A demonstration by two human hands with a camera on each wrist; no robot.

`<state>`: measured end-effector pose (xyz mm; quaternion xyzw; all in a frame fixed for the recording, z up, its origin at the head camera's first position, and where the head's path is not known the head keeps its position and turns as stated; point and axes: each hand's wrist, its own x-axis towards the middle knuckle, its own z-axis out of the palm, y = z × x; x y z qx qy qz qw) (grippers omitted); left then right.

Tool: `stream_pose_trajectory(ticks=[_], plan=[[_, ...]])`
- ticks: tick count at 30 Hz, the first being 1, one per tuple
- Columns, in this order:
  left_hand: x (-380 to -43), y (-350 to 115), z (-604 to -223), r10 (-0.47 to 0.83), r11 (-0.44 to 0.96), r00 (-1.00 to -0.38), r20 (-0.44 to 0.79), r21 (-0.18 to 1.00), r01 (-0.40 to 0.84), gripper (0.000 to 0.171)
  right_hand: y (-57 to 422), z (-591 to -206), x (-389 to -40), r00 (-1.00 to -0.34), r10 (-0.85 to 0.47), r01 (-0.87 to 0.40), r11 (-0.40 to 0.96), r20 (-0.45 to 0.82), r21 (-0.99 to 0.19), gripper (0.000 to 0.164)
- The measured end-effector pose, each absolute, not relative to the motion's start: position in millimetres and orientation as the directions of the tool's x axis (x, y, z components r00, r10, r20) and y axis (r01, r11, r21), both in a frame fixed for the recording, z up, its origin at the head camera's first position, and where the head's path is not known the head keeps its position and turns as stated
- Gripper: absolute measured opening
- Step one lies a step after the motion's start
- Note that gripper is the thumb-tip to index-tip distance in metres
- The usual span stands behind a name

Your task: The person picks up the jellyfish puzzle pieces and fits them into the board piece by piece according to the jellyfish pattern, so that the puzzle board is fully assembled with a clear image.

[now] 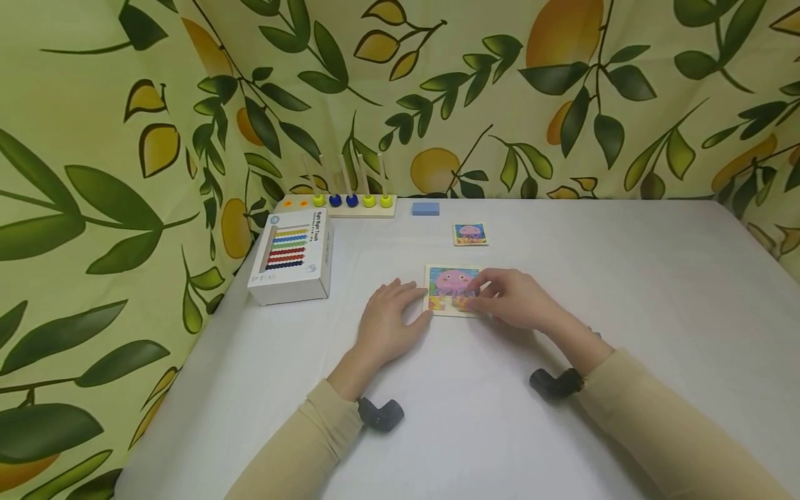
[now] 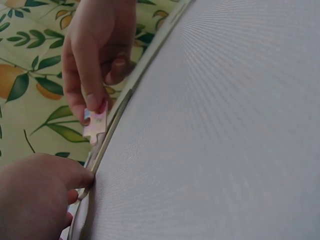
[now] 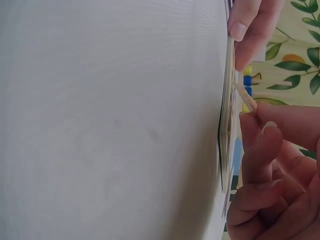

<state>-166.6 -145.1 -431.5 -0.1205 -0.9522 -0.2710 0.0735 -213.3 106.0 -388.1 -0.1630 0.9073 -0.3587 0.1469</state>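
A square jigsaw puzzle point(image 1: 453, 280) with a pink jellyfish lies in its pale-rimmed tray point(image 1: 451, 314) on the white table. Thumb and fingertips of my right hand point(image 1: 516, 300) pinch a jigsaw piece point(image 2: 96, 123) over the lower part of the picture. The right wrist view shows that piece point(image 3: 246, 97) tilted, one edge close to the tray. My left hand point(image 1: 389, 321) is spread flat beside the tray, with the thumb and a fingertip at its left edge. Part of the puzzle's right side is hidden behind my right hand.
A small jellyfish picture square point(image 1: 470, 235) lies behind the puzzle, and farther back a blue block point(image 1: 426, 209). At the back left stand a white box point(image 1: 294, 257) and a wooden base with upright pegs and beads point(image 1: 350, 208). Leaf-patterned cloth point(image 1: 431, 104) hangs behind the table.
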Motion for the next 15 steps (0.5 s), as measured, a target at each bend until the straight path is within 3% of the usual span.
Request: stream_pose_trajectory(ticks=[15], plan=[[-167,-146,-432,0.196,0.827,-0.959,0.203,0.491,0.273,0.044,92,-389,-216,-0.906,-0.399,-0.203,0.701,-0.140,-0.683,0.023]])
